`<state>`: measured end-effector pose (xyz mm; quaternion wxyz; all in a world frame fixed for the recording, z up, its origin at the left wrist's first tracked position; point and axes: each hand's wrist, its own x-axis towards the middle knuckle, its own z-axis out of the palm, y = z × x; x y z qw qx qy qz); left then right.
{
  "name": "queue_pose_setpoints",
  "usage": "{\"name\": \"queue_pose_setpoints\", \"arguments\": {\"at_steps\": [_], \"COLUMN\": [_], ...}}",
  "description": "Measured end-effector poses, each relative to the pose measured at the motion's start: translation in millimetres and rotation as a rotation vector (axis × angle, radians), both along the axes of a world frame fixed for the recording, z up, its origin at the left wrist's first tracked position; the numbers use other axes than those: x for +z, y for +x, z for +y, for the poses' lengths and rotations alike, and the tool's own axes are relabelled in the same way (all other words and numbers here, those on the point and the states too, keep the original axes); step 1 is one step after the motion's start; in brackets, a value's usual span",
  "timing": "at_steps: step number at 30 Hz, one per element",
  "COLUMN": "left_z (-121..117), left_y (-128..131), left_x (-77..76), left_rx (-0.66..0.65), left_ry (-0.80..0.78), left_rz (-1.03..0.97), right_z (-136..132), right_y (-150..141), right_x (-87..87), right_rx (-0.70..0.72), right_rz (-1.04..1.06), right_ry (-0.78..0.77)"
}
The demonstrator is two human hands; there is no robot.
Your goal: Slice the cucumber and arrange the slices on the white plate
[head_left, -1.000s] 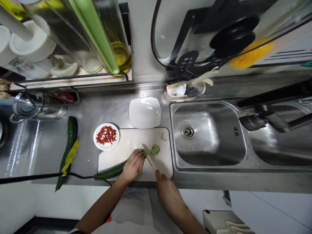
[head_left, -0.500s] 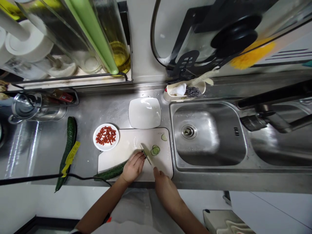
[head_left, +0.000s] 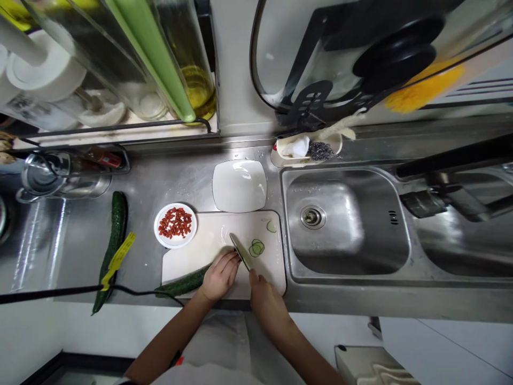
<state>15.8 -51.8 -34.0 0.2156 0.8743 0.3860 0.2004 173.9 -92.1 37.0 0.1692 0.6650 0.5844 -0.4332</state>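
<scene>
Cucumber (head_left: 186, 282) held at knife (head_left: 241, 252)

Cucumber lies on board (head_left: 212, 230), near left; probably firm, lightish, slick-skinned; best gripped left of blade, fingertips tucked. Left hand (head_left: 218, 277) pressed round its right end, fingers together; right hand (head_left: 267, 301) wrapped on knife handle; slices (head_left: 256, 247) right. Steel counter (head_left: 80, 235) left, droplets far, smooth board mid, sink (head_left: 344, 219) right

Cucumber slices (head_left: 256, 247) lie on the cutting board (head_left: 210, 230), left of the sink (head_left: 344, 251) and before a plate (head_left: 239, 187).
</scene>
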Motion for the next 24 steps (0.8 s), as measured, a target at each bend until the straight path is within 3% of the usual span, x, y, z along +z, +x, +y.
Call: {"name": "queue_pose_setpoints", "arguments": {"at_steps": [11, 16, 24], "left_z": [1, 2, 2], "left_y": [1, 1, 1], "left_x": [3.1, 5.2, 6.0], "left_rx": [0.002, -0.007, 0.001], "left_ry": [-0.006, 0.003, 0.023], "left_rz": [0.009, 0.007, 0.025], "right_z": [-2, -4, -29], "right_y": [-2, 6, 14], "right_x": [-16.7, -7.3, 15.1], "right_rx": [-0.048, -0.096, -0.039], "right_rz": [0.024, 0.021, 0.006], "right_ry": [0.028, 0.037, 0.045]}}
